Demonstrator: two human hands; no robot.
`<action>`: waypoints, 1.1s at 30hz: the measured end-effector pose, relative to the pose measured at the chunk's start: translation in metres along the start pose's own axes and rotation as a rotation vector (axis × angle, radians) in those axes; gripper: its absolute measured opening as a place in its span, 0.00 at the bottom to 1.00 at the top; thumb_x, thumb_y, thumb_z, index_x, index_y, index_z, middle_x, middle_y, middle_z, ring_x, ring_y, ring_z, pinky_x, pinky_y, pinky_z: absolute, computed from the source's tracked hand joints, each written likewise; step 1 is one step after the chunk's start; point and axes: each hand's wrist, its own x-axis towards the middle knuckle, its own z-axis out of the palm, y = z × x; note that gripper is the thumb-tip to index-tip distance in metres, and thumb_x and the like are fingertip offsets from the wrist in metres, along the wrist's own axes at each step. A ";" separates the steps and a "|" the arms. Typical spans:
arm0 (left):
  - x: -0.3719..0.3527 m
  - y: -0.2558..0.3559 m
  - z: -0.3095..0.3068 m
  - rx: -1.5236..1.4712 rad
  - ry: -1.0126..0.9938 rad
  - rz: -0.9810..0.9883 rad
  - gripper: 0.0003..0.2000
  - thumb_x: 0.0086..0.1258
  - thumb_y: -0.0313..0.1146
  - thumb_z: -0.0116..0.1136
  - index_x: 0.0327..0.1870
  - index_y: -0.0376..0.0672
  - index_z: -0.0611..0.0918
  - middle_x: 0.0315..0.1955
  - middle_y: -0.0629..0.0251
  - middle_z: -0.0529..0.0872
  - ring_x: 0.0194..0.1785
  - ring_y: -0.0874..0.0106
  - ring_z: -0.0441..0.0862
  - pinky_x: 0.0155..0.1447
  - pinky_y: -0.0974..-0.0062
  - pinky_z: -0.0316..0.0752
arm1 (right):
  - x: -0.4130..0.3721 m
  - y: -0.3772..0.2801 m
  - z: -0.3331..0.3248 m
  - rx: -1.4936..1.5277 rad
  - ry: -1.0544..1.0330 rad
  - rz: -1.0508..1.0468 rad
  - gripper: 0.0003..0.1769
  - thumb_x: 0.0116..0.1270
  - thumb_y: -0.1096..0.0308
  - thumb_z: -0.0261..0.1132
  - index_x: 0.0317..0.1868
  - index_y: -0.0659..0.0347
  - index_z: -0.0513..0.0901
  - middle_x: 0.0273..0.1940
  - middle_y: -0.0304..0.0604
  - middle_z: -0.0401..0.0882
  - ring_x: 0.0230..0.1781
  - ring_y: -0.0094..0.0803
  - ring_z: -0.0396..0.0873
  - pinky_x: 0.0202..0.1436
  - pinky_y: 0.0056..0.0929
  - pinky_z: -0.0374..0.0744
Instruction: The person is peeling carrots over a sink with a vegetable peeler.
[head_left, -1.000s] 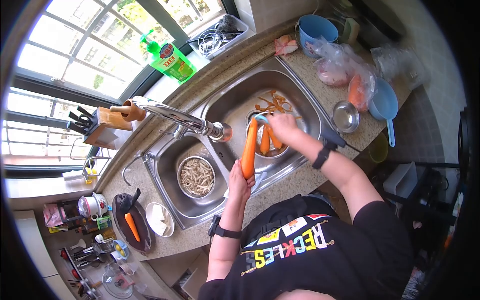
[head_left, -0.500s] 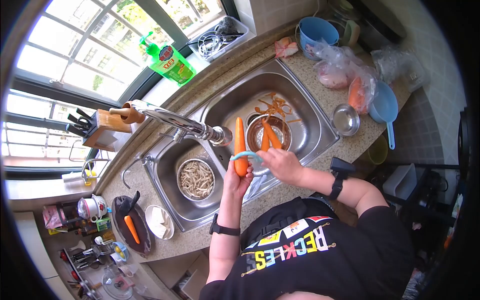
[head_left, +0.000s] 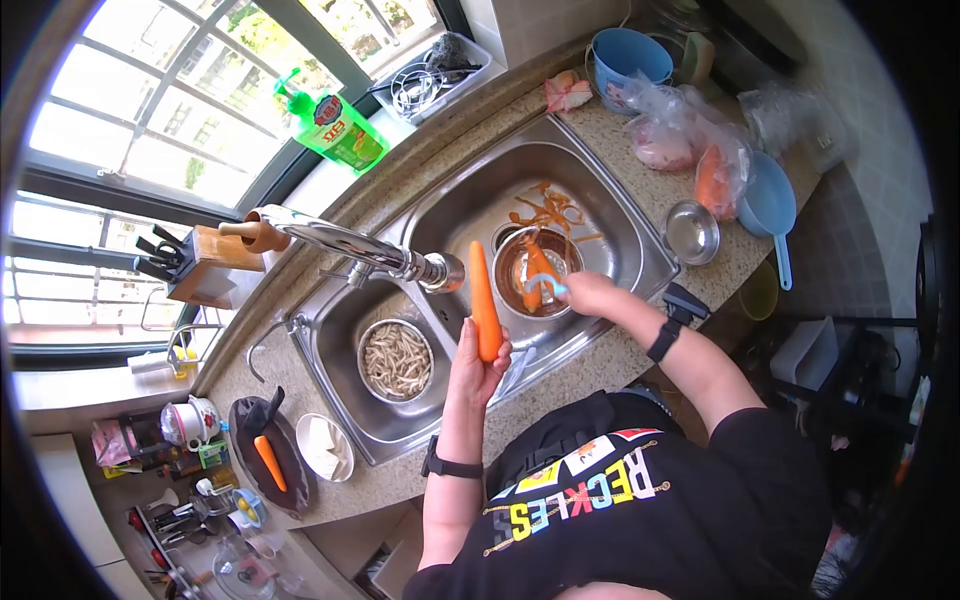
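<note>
My left hand (head_left: 478,368) is wrapped round the thick lower end of a carrot (head_left: 484,305), which points up toward the tap. My right hand (head_left: 588,296) grips a light blue peeler (head_left: 546,284) over a metal bowl (head_left: 508,282) in the larger sink basin (head_left: 625,240); the peeler is apart from the held carrot. Inside that bowl lie more carrots (head_left: 537,258), partly hidden by the peeler. Orange peelings (head_left: 550,210) are scattered on the basin floor behind the bowl.
A tap (head_left: 365,248) reaches over the sink. The smaller basin holds a bowl of pale strips (head_left: 395,360). On the left counter are a dark tray (head_left: 290,490) with a carrot and a white bowl (head_left: 343,462). A small metal bowl (head_left: 692,235) and blue strainer (head_left: 766,200) stand right.
The peeler has moved off the carrot, right and slightly up, to over the metal bowl. My right hand has shifted right with it. My left hand still holds the carrot.
</note>
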 end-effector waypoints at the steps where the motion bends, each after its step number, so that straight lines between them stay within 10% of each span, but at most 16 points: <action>1: 0.003 0.000 0.002 0.006 0.081 0.015 0.19 0.76 0.48 0.38 0.50 0.39 0.70 0.34 0.57 0.75 0.26 0.75 0.67 0.23 0.86 0.65 | -0.010 -0.005 0.001 0.141 0.239 0.067 0.15 0.65 0.59 0.59 0.42 0.62 0.80 0.37 0.52 0.82 0.41 0.48 0.81 0.44 0.44 0.77; 6: 0.015 0.001 -0.009 -0.082 0.023 -0.039 0.16 0.77 0.47 0.36 0.49 0.43 0.69 0.35 0.56 0.76 0.26 0.71 0.70 0.24 0.83 0.66 | -0.054 -0.053 0.006 0.339 0.919 -0.301 0.13 0.67 0.62 0.56 0.47 0.60 0.73 0.35 0.49 0.79 0.33 0.48 0.80 0.35 0.43 0.78; 13: 0.011 -0.013 0.000 0.233 0.223 0.120 0.13 0.77 0.41 0.30 0.52 0.44 0.66 0.32 0.58 0.74 0.24 0.70 0.70 0.23 0.78 0.65 | -0.049 -0.072 -0.001 -0.076 0.941 -0.479 0.12 0.62 0.65 0.59 0.46 0.54 0.75 0.27 0.43 0.75 0.26 0.40 0.79 0.27 0.37 0.79; 16: 0.006 -0.018 -0.003 0.284 0.203 0.161 0.13 0.77 0.41 0.30 0.54 0.47 0.65 0.31 0.58 0.74 0.22 0.70 0.70 0.22 0.79 0.63 | 0.000 -0.042 -0.028 -0.126 0.972 -0.120 0.05 0.62 0.70 0.56 0.38 0.54 0.76 0.27 0.44 0.78 0.26 0.39 0.81 0.27 0.37 0.80; 18: 0.005 -0.020 -0.010 0.325 0.150 0.159 0.14 0.78 0.43 0.31 0.54 0.47 0.65 0.31 0.59 0.74 0.23 0.70 0.71 0.22 0.80 0.63 | 0.024 -0.014 -0.030 -0.208 0.878 0.018 0.03 0.59 0.71 0.59 0.31 0.56 0.80 0.28 0.46 0.82 0.31 0.39 0.83 0.30 0.38 0.80; 19: 0.002 -0.014 -0.007 0.333 0.140 0.170 0.14 0.78 0.43 0.31 0.54 0.47 0.65 0.31 0.59 0.74 0.23 0.70 0.71 0.22 0.80 0.63 | 0.010 0.005 -0.045 -0.236 0.353 0.098 0.03 0.59 0.71 0.59 0.31 0.59 0.80 0.30 0.46 0.82 0.34 0.41 0.83 0.33 0.40 0.80; 23: -0.003 -0.010 -0.005 -0.030 0.023 -0.022 0.19 0.77 0.47 0.35 0.55 0.42 0.67 0.32 0.58 0.74 0.27 0.71 0.70 0.24 0.82 0.66 | -0.005 0.009 -0.018 -0.130 0.165 0.138 0.12 0.64 0.64 0.58 0.45 0.60 0.76 0.35 0.52 0.81 0.38 0.48 0.81 0.40 0.44 0.77; 26: 0.006 -0.012 0.004 -0.092 0.085 -0.043 0.21 0.76 0.49 0.39 0.56 0.40 0.68 0.33 0.59 0.74 0.28 0.72 0.71 0.26 0.83 0.67 | -0.043 -0.029 -0.009 0.419 0.810 -0.026 0.12 0.67 0.64 0.55 0.47 0.60 0.75 0.38 0.52 0.79 0.38 0.53 0.78 0.41 0.47 0.76; 33: 0.013 -0.016 -0.004 -0.111 0.113 -0.102 0.20 0.76 0.46 0.38 0.56 0.39 0.69 0.31 0.60 0.75 0.26 0.73 0.70 0.24 0.83 0.65 | -0.076 -0.072 0.010 0.049 0.927 -0.497 0.15 0.63 0.63 0.60 0.50 0.55 0.75 0.29 0.43 0.76 0.27 0.40 0.79 0.29 0.37 0.78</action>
